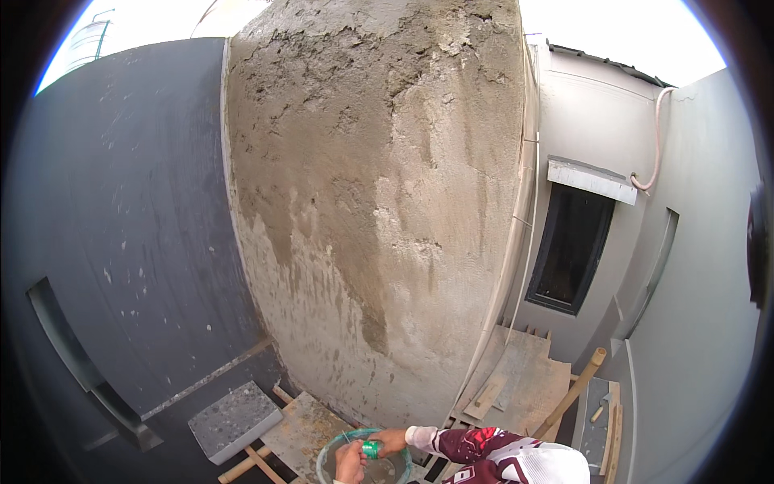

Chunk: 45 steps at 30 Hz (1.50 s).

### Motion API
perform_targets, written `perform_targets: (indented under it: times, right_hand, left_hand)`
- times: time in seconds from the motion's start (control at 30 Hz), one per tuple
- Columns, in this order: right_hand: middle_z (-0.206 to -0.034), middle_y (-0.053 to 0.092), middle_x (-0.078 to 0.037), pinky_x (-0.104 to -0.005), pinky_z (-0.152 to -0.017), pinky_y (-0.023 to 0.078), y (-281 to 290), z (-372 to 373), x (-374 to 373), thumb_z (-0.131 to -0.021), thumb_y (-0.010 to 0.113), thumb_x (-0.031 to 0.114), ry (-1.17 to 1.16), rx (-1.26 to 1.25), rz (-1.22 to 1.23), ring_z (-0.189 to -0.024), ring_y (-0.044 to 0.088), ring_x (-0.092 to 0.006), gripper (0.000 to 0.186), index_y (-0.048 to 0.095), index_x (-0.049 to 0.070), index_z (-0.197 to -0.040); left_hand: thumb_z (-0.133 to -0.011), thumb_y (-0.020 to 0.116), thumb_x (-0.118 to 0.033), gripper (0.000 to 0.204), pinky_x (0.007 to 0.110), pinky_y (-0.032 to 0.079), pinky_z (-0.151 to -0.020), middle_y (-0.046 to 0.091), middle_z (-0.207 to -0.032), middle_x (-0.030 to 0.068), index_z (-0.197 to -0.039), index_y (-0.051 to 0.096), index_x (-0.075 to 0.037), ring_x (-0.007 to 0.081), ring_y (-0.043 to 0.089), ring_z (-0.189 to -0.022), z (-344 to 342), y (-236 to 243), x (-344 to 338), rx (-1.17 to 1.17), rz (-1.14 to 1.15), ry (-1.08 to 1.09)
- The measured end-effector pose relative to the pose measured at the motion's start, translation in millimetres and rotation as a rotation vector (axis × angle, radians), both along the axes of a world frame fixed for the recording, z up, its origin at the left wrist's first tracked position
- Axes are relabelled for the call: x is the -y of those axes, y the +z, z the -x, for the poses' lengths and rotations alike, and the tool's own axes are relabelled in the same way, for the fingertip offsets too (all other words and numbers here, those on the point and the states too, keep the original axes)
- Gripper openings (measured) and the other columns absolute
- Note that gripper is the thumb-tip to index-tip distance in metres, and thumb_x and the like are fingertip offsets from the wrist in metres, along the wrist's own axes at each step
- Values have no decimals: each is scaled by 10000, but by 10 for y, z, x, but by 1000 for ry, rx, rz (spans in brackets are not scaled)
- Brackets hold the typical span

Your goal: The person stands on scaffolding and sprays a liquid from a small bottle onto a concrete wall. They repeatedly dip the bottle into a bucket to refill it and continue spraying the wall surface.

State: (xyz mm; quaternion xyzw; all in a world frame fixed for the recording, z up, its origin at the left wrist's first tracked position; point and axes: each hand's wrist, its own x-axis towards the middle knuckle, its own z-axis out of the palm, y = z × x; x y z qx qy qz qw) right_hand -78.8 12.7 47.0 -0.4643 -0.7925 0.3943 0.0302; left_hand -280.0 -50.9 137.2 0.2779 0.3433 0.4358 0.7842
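I have both hands at the round teal bucket (323,452), with a small green cylinder (371,450) between them, above the bucket's opening. The fingers of my right hand (393,440) look clamped on the cylinder's right end. My left hand (350,463) is curled just beside the other end; at this size I cannot tell whether its fingers grip the cylinder or only touch it.

I judge this to be close two-handed work, so I'd let the right hold firmly and leave the finer moves to the left, with both wrists low and slow. The grey contents (393,466) lie right below, and a wet grip could let the cylinder slip in. If it must stay dry, I'd work beside the rim, over the plywood board (305,427). I'd also lift the right elbow a little so that the maroon-and-white sleeve (455,444) clears the bucket.
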Motion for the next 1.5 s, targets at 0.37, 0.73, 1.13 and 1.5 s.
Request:
perform_targets:
  times: [0.37, 0.73, 1.13, 1.5]
  right_hand:
    - [-1319, 500, -90, -613, -861, 416, -1768, 132, 87, -693, 708, 272, 13, 535, -404, -1239, 469, -323, 600, 494, 166, -1243]
    - [-1161, 610, -146, -442, -841, 462, -971, 227, 396, -706, 704, 330, -159, 26, -57, -1064, 583, -310, 538, 568, 86, -1165]
    - [-915, 620, -56, -277, -604, 481, 4374, -553, -795, -818, 681, 292, -541, -795, -644, -767, 582, -113, 408, 583, 4, -1089]
    - [-830, 634, -82, -309, -602, 498, 4764, -544, -470, -818, 659, 367, -614, -629, -481, -681, 598, -149, 410, 640, -7, -985]
  left_hand:
    - [-859, 631, -163, 138, 206, 361, -490, 532, -702, -24, -915, 614, -39, 65, 472, -578, -507, 102, -198, -149, -22, -144]
    - [-958, 537, -214, 191, 325, 401, -516, 448, -671, 1, -806, 547, -97, 122, 415, -573, -325, -14, -107, -301, -281, -81]
    - [-949, 546, -219, 173, 327, 409, -535, 467, -687, 9, -852, 552, -77, 134, 428, -589, 141, -452, -240, -279, 25, 129]
    - [-948, 550, -224, 163, 317, 418, -555, 482, -695, 16, -882, 574, -77, 144, 442, -601, 358, -180, -111, -225, 109, 190]
